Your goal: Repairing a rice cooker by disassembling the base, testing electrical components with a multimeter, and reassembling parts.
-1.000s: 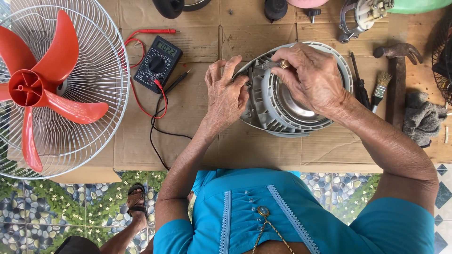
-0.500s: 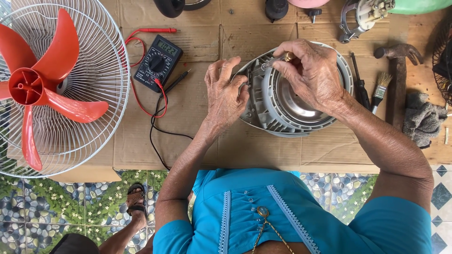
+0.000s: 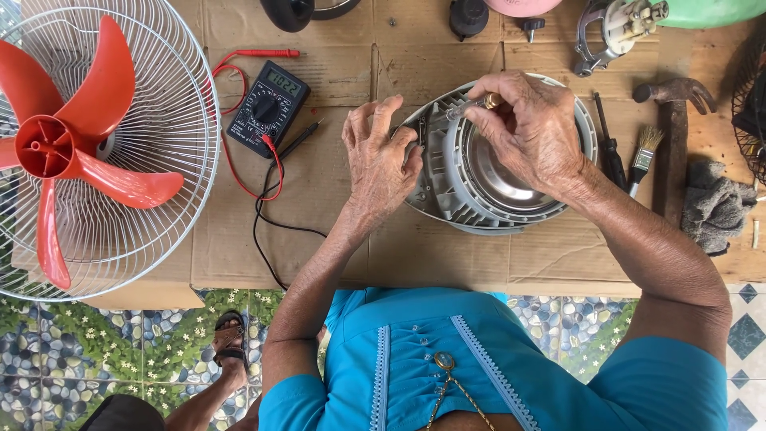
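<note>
Left hand (image 3: 381,164) presses spread fingers on the grey housing (image 3: 447,187); right hand (image 3: 531,128) pinches a screwdriver (image 3: 472,106); the tip may slip off if the housing shifts.

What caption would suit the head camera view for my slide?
Left hand steadies a round grey metal appliance housing while the right hand pinches a small brass-tipped part at its rim.
</note>
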